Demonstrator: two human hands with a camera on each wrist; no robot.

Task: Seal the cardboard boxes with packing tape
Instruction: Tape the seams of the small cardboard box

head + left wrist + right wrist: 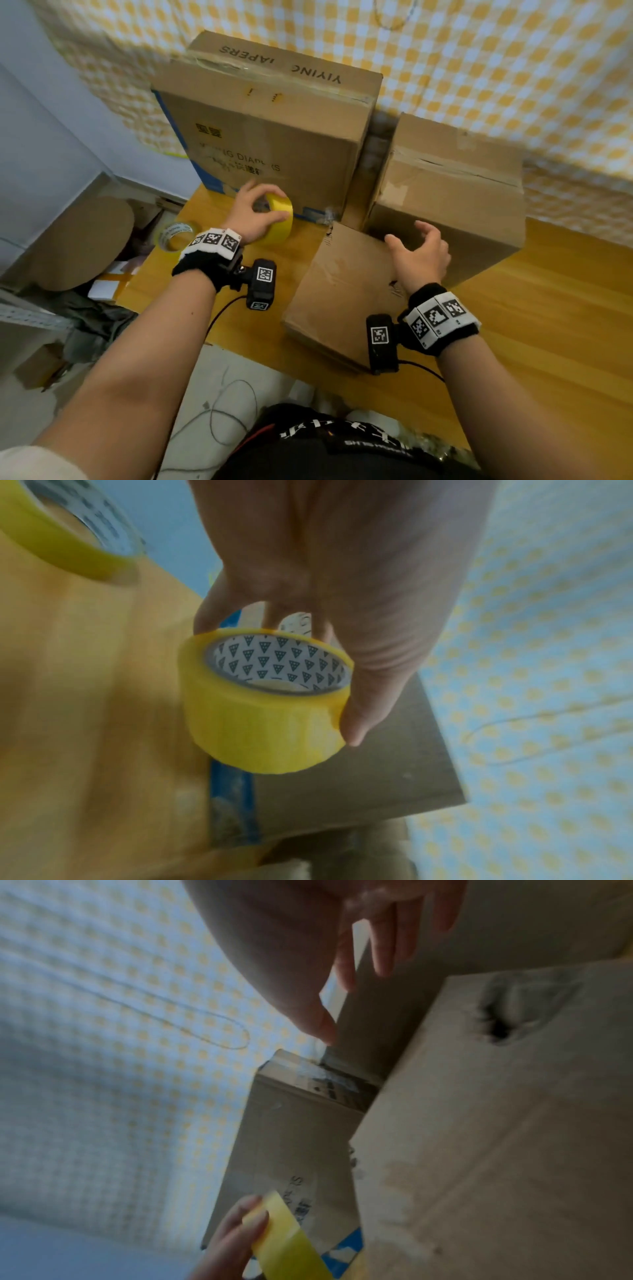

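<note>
Wooden table (548, 325), checked yellow-and-white cloth (479, 68) hanging behind it.

1. Second tape roll (174, 235), yellowish with a printed core; lies flat at the table's left edge, just left of the left wrist.
2. Left hand (251, 214): fingers and thumb curled round the yellow tape roll (279, 219), thumb on the near side, fingertips on the far rim. The roll is held up in front of the large box, core printed with small triangles in the left wrist view (263, 704).
3. Large box (270, 137), far left of centre, upright, printed "DIAPERS", blue band along its lower edge; clear tape across its top seam.
4. Small box (342, 294), nearest, lying flat at the table's near edge, a small tear near its right side.
5. Right hand (423, 255): fingers spread and relaxed, holding nothing, above the far right corner of the small box; contact cannot be told.
6. Medium box (452, 202), far right, flaps closed, touching the small box.
</note>
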